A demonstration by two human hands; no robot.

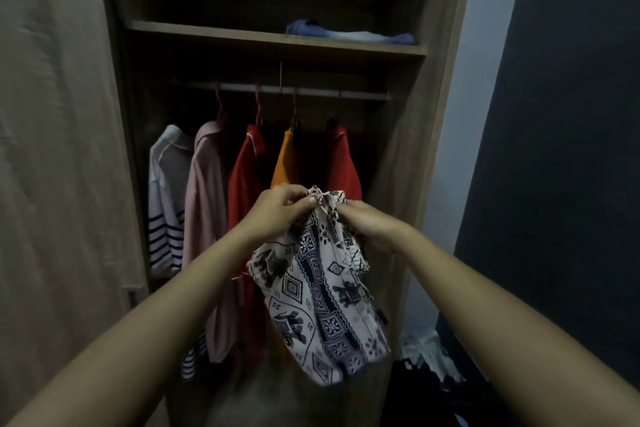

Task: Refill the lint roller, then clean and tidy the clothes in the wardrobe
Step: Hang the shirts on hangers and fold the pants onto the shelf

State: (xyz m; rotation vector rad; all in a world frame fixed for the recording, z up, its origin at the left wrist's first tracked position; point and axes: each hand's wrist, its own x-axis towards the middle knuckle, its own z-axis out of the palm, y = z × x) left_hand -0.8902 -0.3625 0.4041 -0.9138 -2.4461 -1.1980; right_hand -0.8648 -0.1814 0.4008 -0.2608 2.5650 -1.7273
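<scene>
A white garment with a dark elephant and diamond print [322,305] hangs in front of the open wardrobe [408,156]. My left hand [277,210] and my right hand [367,222] both pinch its bunched top edge, close together, and the cloth droops below them. Behind it, on the rail [277,89], hang a white striped top [166,204], a pink shirt [204,225], a red shirt [244,191], an orange garment [285,163] and another red garment [343,163]. No lint roller is in view.
Folded blue cloth [349,33] lies on the shelf above the rail. The wardrobe door [59,149] stands on the left. A dark wall [561,114] closes the right side. A heap of loose clothes [429,360] lies low on the right.
</scene>
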